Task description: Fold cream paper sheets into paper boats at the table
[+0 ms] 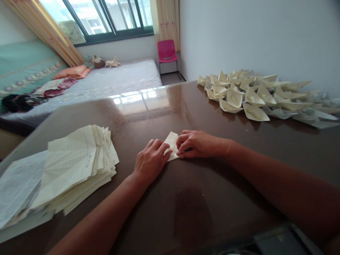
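A small piece of folded cream paper (172, 139) lies on the glossy brown table (148, 198), between my two hands. From the left, my left hand (152, 157) grips its edge with fingers and thumb closed. My right hand (195, 144) pinches the paper's opposite side, fingers bent over it. Both hands rest low on the tabletop, and the fingers cover part of the paper, so its full shape is hidden.
A thick stack of creased cream sheets (71, 156) sits at the left, over greyer printed sheets (20, 180). Several folded paper boats (255, 95) crowd the far right by the wall. Beyond the table are a bed (127, 76) and a pink chair (167, 51). A dark object (281, 241) shows at the near edge.
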`<control>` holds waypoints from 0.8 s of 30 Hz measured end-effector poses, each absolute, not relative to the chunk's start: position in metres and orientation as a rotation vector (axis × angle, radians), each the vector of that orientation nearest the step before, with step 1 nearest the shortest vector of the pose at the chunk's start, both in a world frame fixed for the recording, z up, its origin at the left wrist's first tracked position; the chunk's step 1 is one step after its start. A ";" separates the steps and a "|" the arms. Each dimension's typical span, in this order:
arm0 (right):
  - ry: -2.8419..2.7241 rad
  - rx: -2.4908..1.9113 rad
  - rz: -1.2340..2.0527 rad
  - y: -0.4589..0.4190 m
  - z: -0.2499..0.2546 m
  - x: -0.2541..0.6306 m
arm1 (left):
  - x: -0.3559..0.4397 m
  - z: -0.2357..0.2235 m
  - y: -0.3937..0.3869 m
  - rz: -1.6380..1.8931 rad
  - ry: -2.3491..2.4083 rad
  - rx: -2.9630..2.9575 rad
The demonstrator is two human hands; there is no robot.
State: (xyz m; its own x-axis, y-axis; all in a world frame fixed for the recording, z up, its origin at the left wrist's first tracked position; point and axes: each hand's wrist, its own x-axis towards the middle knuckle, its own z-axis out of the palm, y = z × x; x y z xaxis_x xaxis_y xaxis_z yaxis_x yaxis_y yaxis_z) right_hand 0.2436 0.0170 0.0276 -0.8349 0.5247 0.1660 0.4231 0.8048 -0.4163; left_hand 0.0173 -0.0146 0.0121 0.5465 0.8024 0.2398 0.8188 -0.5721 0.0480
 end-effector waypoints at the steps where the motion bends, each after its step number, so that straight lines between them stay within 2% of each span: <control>1: -2.731 -0.742 0.510 0.016 0.028 0.244 | 0.017 0.013 -0.017 -0.349 -1.298 -2.721; 5: -2.780 -0.793 0.409 0.013 0.033 0.243 | 0.018 0.016 -0.036 -0.176 -0.989 -2.756; 14: -2.937 -0.883 0.145 -0.003 0.044 0.239 | 0.034 0.007 -0.065 0.042 -1.127 -2.624; 24: -3.017 -1.070 0.074 -0.034 0.051 0.227 | 0.033 0.015 -0.059 -0.033 -1.122 -2.708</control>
State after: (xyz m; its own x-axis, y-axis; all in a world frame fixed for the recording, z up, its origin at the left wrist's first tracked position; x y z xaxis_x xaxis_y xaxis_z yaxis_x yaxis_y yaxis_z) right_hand 0.2267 -0.0343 0.0506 -0.7749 0.6279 -0.0722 0.6307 0.7757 -0.0234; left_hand 0.0326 -0.0590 0.0152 0.7099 0.6971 0.1006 0.7018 -0.6881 -0.1843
